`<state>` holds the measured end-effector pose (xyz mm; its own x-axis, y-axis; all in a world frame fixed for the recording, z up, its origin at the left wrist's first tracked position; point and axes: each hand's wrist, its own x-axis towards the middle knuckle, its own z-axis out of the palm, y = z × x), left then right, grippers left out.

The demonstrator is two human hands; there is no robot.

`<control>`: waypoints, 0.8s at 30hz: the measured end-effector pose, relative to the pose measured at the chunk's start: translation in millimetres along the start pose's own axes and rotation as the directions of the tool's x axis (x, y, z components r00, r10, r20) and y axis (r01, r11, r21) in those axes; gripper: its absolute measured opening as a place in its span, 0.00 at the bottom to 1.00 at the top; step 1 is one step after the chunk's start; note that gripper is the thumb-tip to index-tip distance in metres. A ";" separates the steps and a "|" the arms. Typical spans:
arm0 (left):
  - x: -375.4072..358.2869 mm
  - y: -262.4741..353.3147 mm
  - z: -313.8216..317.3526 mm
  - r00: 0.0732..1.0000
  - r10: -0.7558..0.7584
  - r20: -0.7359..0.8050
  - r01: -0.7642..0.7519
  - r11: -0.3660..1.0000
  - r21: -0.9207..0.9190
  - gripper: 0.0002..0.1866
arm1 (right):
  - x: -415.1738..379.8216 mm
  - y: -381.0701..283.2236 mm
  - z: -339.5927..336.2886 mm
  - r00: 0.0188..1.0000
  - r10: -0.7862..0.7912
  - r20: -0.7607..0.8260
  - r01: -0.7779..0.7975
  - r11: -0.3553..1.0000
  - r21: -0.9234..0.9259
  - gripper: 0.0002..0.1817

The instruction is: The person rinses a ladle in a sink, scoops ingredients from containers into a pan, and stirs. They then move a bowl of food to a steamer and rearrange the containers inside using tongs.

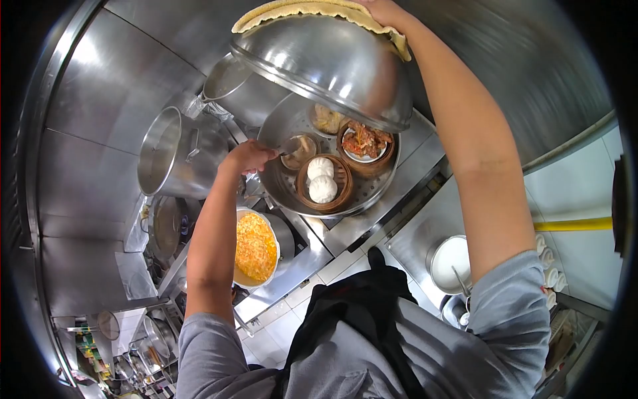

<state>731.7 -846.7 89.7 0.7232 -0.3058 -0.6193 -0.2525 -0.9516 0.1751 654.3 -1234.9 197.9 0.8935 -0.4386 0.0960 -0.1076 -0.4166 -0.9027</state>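
My right hand (387,13), partly cut off by the top edge, grips a domed steel lid (319,56) through a folded yellowish cloth (312,9). It holds the lid tilted up over a wide round steamer pan (272,186). My left hand (249,157) is closed at the pan's left rim, on a short metal utensil (290,145) whose tip reaches a small bowl (299,154) of pale food. Inside the pan, a bamboo basket (344,196) carries white buns (322,179). Another basket (380,166) holds a dish of reddish-brown food (364,141); pale food (327,118) lies behind.
A pot of orange chopped food (255,247) stands left of my body. Tall steel pots (163,153) line the left wall. To the right, a counter bears a container of white contents (450,265) with a ladle handle. A yellow pipe (575,225) crosses the right wall.
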 end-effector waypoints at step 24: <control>-39.0 42.0 36.4 0.923 0.215 -0.319 0.000 0.829 0.559 0.22 | 18.8 16.8 -3.2 0.996 -0.085 -0.009 0.084 0.993 -0.083 0.23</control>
<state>669.5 -873.6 93.4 0.8184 -0.4962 -0.2899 -0.5686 -0.7726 -0.2825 667.9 -1252.7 185.9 0.8955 -0.4090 0.1758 -0.0682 -0.5164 -0.8537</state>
